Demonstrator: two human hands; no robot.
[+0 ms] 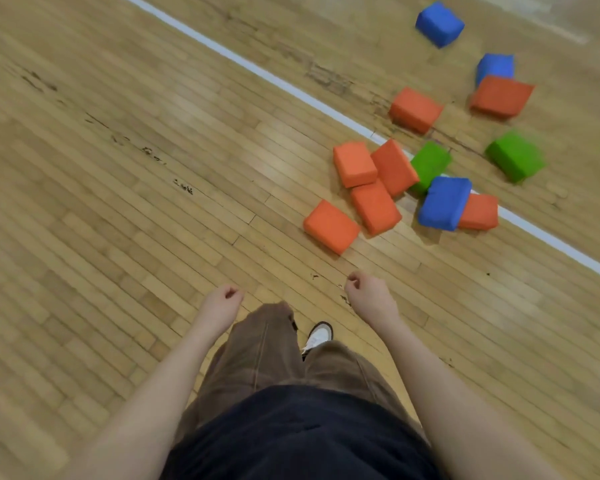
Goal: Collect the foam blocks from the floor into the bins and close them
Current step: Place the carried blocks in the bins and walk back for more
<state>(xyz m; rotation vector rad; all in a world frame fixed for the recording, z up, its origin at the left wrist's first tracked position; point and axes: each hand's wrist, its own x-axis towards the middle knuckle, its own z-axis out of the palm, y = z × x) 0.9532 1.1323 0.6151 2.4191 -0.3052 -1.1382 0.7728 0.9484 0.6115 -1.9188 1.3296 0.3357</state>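
A: How many foam blocks are counted on the floor (153,202)?

B: Twelve: seven orange blocks (331,226), three blue blocks (445,203), two green blocks (515,156). All are scattered ahead of the fingers and to their right, around the white line (267,76).

A: And the fingers?

B: On the left hand (222,301) and the right hand (366,289) they are loosely curled; nothing is held. The nearest orange block is seen just beyond the right fingers, untouched.

Foam blocks (376,206) scattered ahead-right, apparently straddling floor line (284,83)
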